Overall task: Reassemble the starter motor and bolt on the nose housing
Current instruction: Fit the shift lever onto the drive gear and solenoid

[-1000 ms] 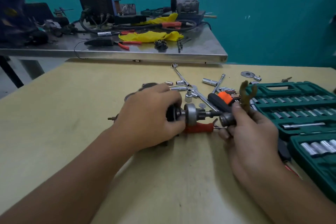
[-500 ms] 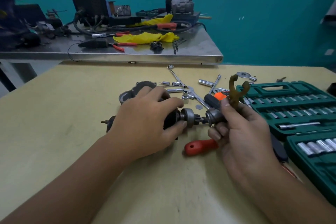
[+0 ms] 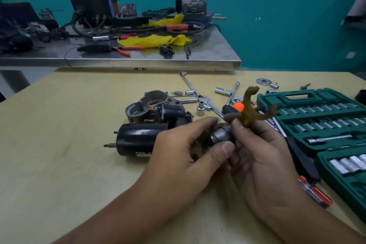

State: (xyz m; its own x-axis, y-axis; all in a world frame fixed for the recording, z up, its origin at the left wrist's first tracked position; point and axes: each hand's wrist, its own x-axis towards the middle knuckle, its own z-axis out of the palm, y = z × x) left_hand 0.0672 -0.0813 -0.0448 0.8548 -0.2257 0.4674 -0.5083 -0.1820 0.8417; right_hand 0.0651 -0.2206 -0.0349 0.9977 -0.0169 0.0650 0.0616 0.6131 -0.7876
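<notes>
A: On table, item one: black motor body [image 3: 138, 140], lying sideways; grey nose housing [image 3: 152, 103] just behind, unbolted.

B: Hands?

A: Left hand [image 3: 188, 156] and right hand [image 3: 257, 156] both pinch metal drive gear [image 3: 220, 134]; right also holds brown fork lever [image 3: 251, 113]. Assembly barely begun, I judge.

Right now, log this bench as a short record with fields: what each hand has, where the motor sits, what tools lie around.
left hand: grips the metal drive part from the left
right hand: holds the same part plus a brown fork lever
motor body: black, lying on the table, studs pointing left
housing: grey, behind the motor body
socket case: green, open, at right
loose tools: sockets and a red-handled screwdriver
</notes>
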